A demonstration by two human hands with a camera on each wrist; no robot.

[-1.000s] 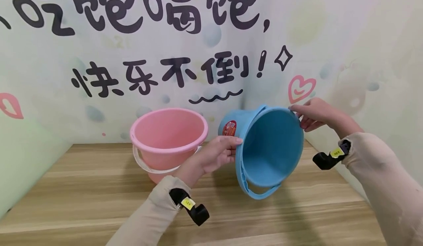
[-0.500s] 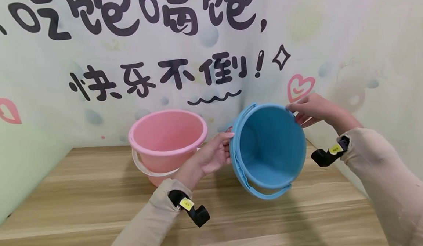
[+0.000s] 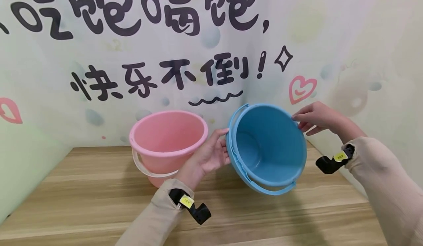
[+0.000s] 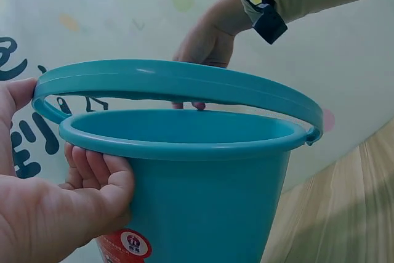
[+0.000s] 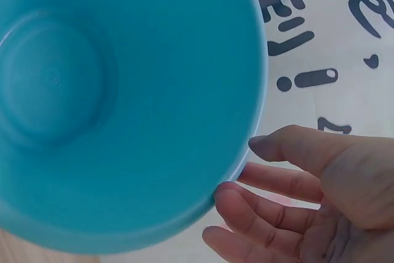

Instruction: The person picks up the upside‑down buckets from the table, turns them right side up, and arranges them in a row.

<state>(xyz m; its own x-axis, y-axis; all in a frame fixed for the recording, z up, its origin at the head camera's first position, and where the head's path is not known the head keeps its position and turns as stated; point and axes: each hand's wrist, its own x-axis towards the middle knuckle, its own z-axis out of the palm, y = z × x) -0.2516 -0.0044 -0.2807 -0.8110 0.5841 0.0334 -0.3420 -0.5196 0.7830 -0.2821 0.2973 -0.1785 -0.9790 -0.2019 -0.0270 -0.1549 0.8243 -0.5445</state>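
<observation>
A blue bucket (image 3: 271,143) is tilted with its mouth toward the head camera, so its inner base shows. My left hand (image 3: 213,154) holds it at the left rim. In the left wrist view, the thumb touches the bucket handle (image 4: 184,81) while the other fingers curl beneath the rim. My right hand (image 3: 317,117) pinches the opposite rim at the upper right, thumb tip on the edge in the right wrist view. The handle lies along the lower left of the rim. A red label (image 4: 126,246) shows on the outer wall in the left wrist view.
Upright to the left stands a pink bucket (image 3: 168,150), its white handle (image 3: 145,167) hanging down in front; my left hand overlaps its right side. Both buckets are over a wood-grain table (image 3: 82,202). Behind is a wall sheet (image 3: 43,66) with large dark lettering.
The blue bucket has turned between my hands: its mouth faces the head camera more squarely and the label has gone from that view. The pink bucket stays put.
</observation>
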